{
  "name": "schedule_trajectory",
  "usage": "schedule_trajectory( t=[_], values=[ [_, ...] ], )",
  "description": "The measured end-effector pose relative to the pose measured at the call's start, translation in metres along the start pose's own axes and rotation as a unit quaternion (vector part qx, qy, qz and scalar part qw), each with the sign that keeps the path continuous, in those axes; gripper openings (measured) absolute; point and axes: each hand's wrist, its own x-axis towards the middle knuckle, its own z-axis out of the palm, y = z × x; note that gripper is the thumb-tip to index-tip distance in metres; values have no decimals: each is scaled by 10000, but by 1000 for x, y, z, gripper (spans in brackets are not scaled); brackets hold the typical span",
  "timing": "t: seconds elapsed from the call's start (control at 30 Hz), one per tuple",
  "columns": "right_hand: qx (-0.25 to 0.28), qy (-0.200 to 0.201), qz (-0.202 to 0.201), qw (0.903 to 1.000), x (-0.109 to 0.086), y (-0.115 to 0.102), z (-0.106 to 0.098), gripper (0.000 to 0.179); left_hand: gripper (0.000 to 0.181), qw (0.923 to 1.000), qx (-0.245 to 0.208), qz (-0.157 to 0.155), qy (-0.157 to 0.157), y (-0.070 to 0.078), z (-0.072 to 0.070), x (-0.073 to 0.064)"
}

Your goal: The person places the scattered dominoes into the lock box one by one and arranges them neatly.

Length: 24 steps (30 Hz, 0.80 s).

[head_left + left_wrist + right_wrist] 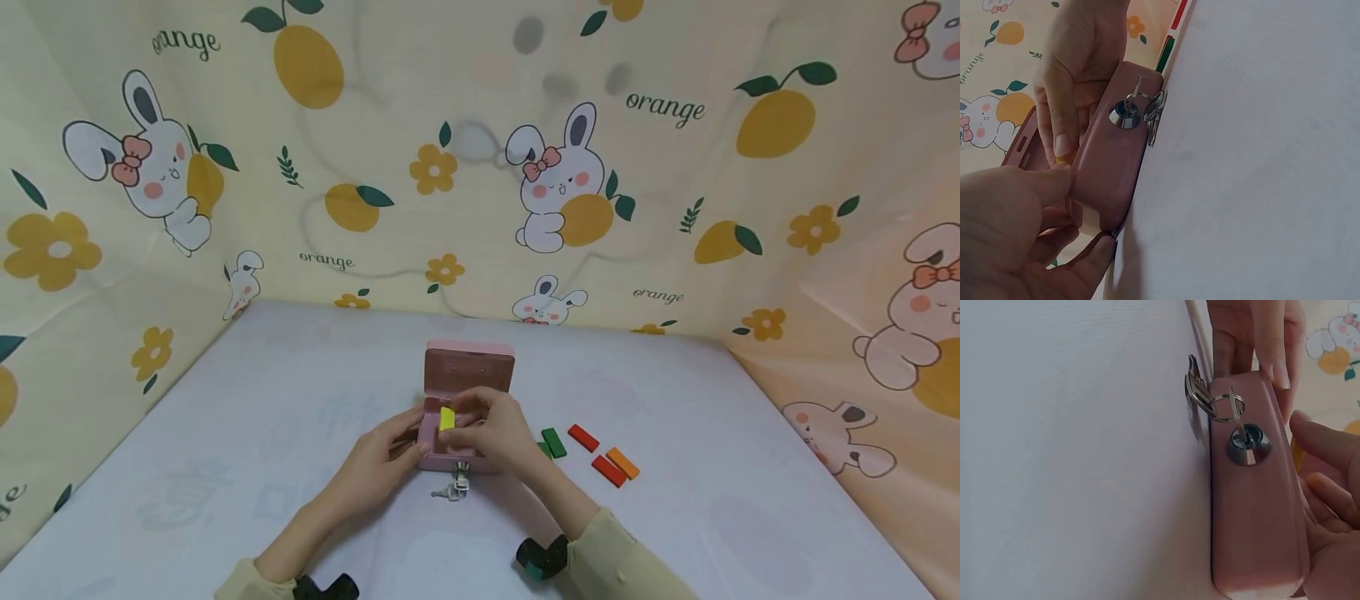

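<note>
A pink lockable metal box [459, 463] stands on the table with its lid [468, 369] raised. My left hand [380, 458] grips the box's left side, thumb near the front corner and fingers along the wall. Between the thumb and fingers of my right hand [491, 429] is a yellow block [447, 418], held upright inside the box opening. In the right wrist view only an edge of this block [1297, 455] shows. A key sits in the front lock [1125, 115], and more keys [447, 492] hang from its ring. My right hand hides part of the box interior.
Right of the box lie green blocks [554, 442], two red blocks [583, 437] and an orange block [623, 462] on the white tabletop [300, 400]. A patterned cloth [465, 208] with rabbits and oranges rises behind and at both sides.
</note>
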Motion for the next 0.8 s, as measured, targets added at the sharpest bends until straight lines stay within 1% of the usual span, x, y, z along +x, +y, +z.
schedule_trajectory(
  t=[0.2, 0.3, 0.43, 0.7, 0.8],
  values=[
    [105, -210, 249, 9994, 8, 0, 7, 42, 54, 9998, 47, -92, -148, -3, -2, 0],
    [24, -230, 284, 9993, 10, 1, 10, 41, 56, 9997, 1, -135, -193, -4, -2, 1],
    [-106, -268, 246, 9993, 13, 1, 14, 40, 57, 9997, -48, -145, -199, -5, -3, 1],
    [-130, -521, 198, 9984, 18, 4, 20, 35, 58, 9996, -81, -115, -238, -5, -3, 1],
    [-297, -562, 174, 9978, 19, 4, 21, 32, 58, 9996, -95, -124, -224, -5, -3, 0]
  ],
)
